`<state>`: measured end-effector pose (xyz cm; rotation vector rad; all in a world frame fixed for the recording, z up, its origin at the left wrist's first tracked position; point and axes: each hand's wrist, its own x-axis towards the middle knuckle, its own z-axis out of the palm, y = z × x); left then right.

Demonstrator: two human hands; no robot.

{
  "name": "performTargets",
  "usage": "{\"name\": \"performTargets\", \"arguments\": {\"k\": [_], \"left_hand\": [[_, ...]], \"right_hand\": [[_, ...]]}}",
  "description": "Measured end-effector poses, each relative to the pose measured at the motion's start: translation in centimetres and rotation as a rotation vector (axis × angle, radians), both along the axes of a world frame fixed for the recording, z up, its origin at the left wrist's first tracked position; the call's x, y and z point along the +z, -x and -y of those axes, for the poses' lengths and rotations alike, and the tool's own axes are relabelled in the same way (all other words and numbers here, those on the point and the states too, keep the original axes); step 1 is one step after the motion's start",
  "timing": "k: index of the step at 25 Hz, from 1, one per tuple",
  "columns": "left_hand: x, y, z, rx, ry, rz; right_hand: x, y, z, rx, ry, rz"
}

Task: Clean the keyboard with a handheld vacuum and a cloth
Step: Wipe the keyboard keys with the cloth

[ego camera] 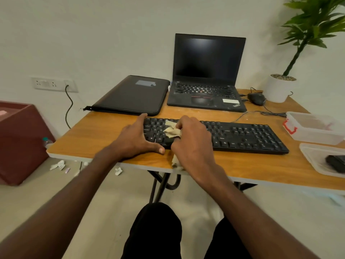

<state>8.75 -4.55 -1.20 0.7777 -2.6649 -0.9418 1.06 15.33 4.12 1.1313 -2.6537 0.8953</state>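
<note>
A black full-size keyboard (pixel 242 136) lies across the wooden table (pixel 104 128). My left hand (pixel 136 138) grips the keyboard's left end, fingers on its far edge and thumb on its near edge. My right hand (pixel 192 141) presses a crumpled beige cloth (pixel 171 129) onto the left keys, and a tail of the cloth hangs out under the wrist at the table's front edge. No handheld vacuum can be clearly made out.
Behind the keyboard stand an open black laptop (pixel 207 75), a black zip folder (pixel 134 94) and a mouse (pixel 256 99). Clear plastic containers (pixel 315 128) sit at the right, a potted plant (pixel 280 86) at the back right. Paper scraps (pixel 57 165) and a maroon box (pixel 20 139) are on the floor at left.
</note>
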Motion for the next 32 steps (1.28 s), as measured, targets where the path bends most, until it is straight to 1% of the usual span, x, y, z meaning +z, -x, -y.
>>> {"name": "performTargets", "arguments": {"k": [2,3,5,7,9,12,14,15,17,19,22,24,27,30,32], "left_hand": [[-0.1,-0.2,0.2,-0.009,-0.042,-0.024],[-0.1,-0.3,0.3,-0.017,-0.073,-0.043],[0.1,-0.5,0.2,-0.036,-0.151,-0.093],[0.2,-0.5,0.1,-0.059,-0.171,-0.126],[0.1,-0.5,0.2,-0.077,-0.139,-0.159],[0.2,-0.3,0.0,-0.056,-0.09,-0.147],[0.3,-0.3,-0.4,-0.049,-0.053,-0.117],[0.2,-0.3,-0.5,-0.053,-0.041,-0.117],[0.2,-0.3,-0.7,-0.055,-0.054,-0.158],[0.4,-0.2,-0.6,-0.034,-0.087,-0.182],[0.5,-0.1,-0.3,-0.017,-0.094,-0.146],[0.5,-0.1,-0.2,-0.009,-0.085,-0.124],[0.6,-0.2,-0.1,-0.014,-0.106,-0.118],[0.7,-0.1,0.3,-0.016,-0.134,-0.077],[0.8,0.1,0.4,-0.01,-0.155,-0.063]], "right_hand": [[0.4,0.3,1.1,0.048,-0.035,0.027],[0.4,0.6,2.0,0.1,-0.026,0.078],[0.3,1.2,4.2,0.193,0.084,0.14],[0.0,1.7,6.8,0.23,0.198,0.051],[-0.2,2.2,9.4,0.301,0.224,-0.072],[0.1,3.9,11.7,0.398,0.094,-0.171],[0.4,5.4,12.0,0.392,0.009,-0.184],[0.3,6.1,11.9,0.381,0.001,-0.146],[0.3,6.8,11.6,0.368,0.026,-0.063],[0.5,6.9,11.5,0.387,0.029,-0.03],[0.7,6.8,11.3,0.426,0.028,0.035],[0.5,6.7,11.2,0.458,0.046,0.019],[-0.4,6.7,11.2,0.449,0.013,-0.124],[-0.7,6.9,11.8,0.338,0.088,-0.051],[-0.5,7.4,12.2,0.307,0.052,-0.075]]}}
